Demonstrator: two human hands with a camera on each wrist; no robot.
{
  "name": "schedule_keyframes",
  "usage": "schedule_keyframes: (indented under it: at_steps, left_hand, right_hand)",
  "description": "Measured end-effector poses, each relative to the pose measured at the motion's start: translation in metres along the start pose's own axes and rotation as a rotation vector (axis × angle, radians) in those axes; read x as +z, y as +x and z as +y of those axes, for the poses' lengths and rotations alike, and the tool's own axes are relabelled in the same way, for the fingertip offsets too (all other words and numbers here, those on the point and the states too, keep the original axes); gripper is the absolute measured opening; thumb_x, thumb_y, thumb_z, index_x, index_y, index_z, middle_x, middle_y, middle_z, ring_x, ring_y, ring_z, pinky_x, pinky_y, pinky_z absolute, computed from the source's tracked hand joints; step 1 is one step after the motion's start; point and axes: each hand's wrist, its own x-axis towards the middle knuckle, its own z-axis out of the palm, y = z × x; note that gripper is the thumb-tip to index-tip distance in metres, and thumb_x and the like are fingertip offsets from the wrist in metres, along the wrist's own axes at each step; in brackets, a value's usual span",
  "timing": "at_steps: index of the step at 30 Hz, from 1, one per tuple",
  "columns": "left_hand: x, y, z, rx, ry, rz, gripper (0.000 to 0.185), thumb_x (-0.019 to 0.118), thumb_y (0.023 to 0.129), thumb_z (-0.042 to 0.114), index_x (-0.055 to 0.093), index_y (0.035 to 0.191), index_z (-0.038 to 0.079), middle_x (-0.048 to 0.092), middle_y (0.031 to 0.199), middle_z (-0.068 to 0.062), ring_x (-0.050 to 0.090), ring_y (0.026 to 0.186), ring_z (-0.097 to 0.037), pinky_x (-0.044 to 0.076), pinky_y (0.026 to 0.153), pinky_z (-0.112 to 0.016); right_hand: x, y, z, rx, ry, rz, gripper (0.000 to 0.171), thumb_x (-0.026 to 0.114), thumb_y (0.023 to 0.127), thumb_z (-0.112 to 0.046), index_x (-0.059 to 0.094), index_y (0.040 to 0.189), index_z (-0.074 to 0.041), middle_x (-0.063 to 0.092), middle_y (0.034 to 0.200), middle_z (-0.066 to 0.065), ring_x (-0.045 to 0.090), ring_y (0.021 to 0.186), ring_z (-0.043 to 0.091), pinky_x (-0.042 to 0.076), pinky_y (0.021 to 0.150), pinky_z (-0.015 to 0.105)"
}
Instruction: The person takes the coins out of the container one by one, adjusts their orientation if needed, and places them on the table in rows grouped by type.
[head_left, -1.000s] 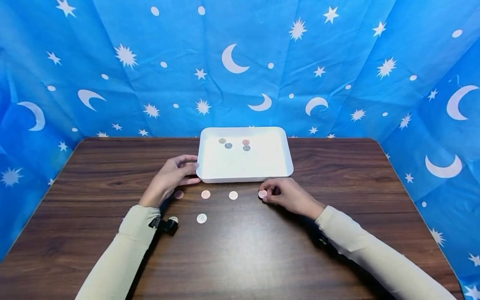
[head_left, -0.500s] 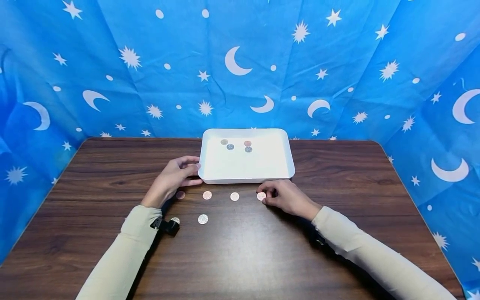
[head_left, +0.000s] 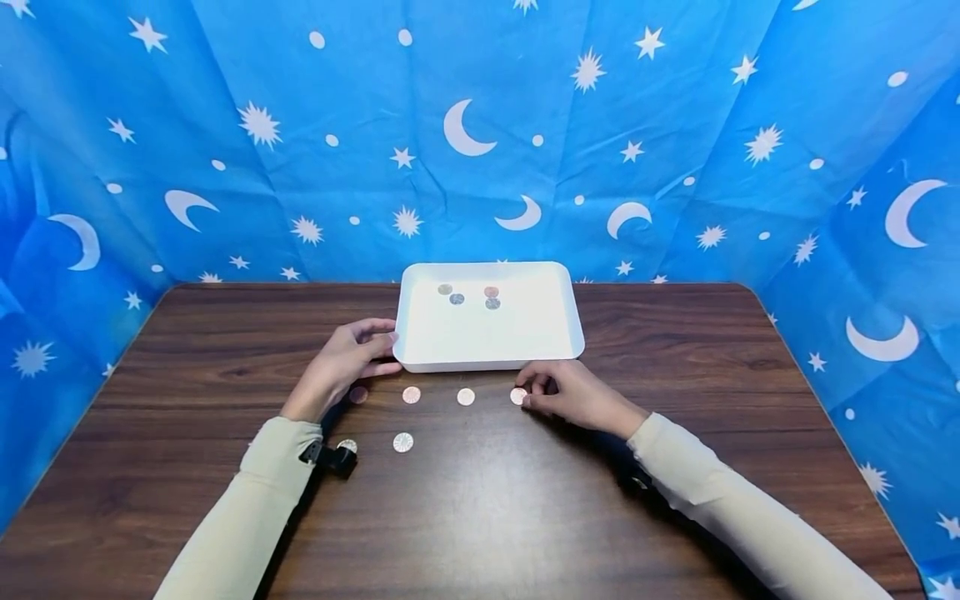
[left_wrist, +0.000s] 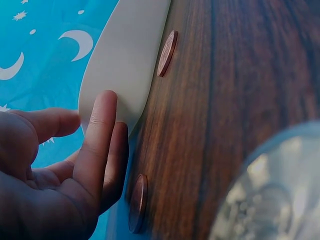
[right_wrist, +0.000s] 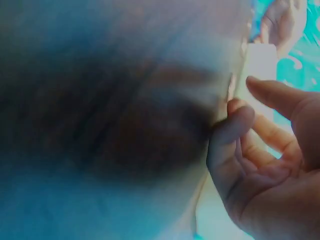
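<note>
Near the desk's [head_left: 480,517] middle, the right hand [head_left: 573,396] pinches a coin [head_left: 517,396] lying flat just before the tray's [head_left: 420,350] front edge. Beyond, the left hand [head_left: 345,362], fingers relaxed, touches the tray's front-left corner. More coins [head_left: 466,397] lie between the hands.

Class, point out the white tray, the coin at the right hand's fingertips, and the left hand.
white tray [head_left: 525,333], head view, bare floor of the tray.
coin [head_left: 517,396], head view, its face.
left hand [head_left: 341,362], head view, back of the hand.
</note>
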Motion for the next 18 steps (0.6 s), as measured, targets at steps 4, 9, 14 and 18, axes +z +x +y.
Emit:
schedule_keyframes:
  at_steps: [4,9,14,18]
  left_hand:
    - [0.001,-0.001,-0.001,0.012,-0.003,0.001,0.054,0.054,0.111,0.017,0.036,0.158,-0.003,0.048,0.146,-0.029,0.071,0.110,-0.022,0.058,0.092,-0.029]
    - [0.004,0.000,-0.001,0.018,-0.020,0.002,0.053,0.052,0.112,0.015,0.036,0.158,-0.005,0.047,0.147,-0.030,0.066,0.118,-0.027,0.058,0.093,-0.029]
    - [0.005,-0.001,0.001,0.011,-0.015,0.007,0.054,0.052,0.112,0.015,0.035,0.159,-0.004,0.046,0.147,-0.030,0.066,0.116,-0.027,0.058,0.092,-0.029]
    - [0.003,-0.003,0.001,0.003,0.008,0.004,0.056,0.053,0.112,0.017,0.033,0.161,-0.002,0.045,0.149,-0.030,0.068,0.113,-0.024,0.058,0.092,-0.029]
  right_hand:
    - [-0.015,-0.010,-0.001,0.049,0.090,0.025,0.015,0.069,0.103,-0.013,0.074,0.115,-0.006,0.068,0.080,0.004,0.057,0.058,0.016,0.048,0.053,0.029]
    - [-0.037,-0.020,0.004,0.112,0.103,0.204,0.016,0.067,0.103,-0.014,0.074,0.114,-0.004,0.063,0.079,0.005,0.053,0.066,0.016,0.044,0.060,0.029]
    - [-0.050,-0.027,0.022,0.222,0.353,0.383,0.026,0.062,0.107,-0.013,0.065,0.127,0.003,0.059,0.093,0.015,0.052,0.065,0.017,0.049,0.056,0.029]
    - [-0.049,-0.027,0.034,0.325,0.639,0.469,0.040,0.058,0.109,-0.014,0.052,0.143,0.006,0.056,0.109,0.009,0.058,0.085,0.017,0.058,0.068,0.026]
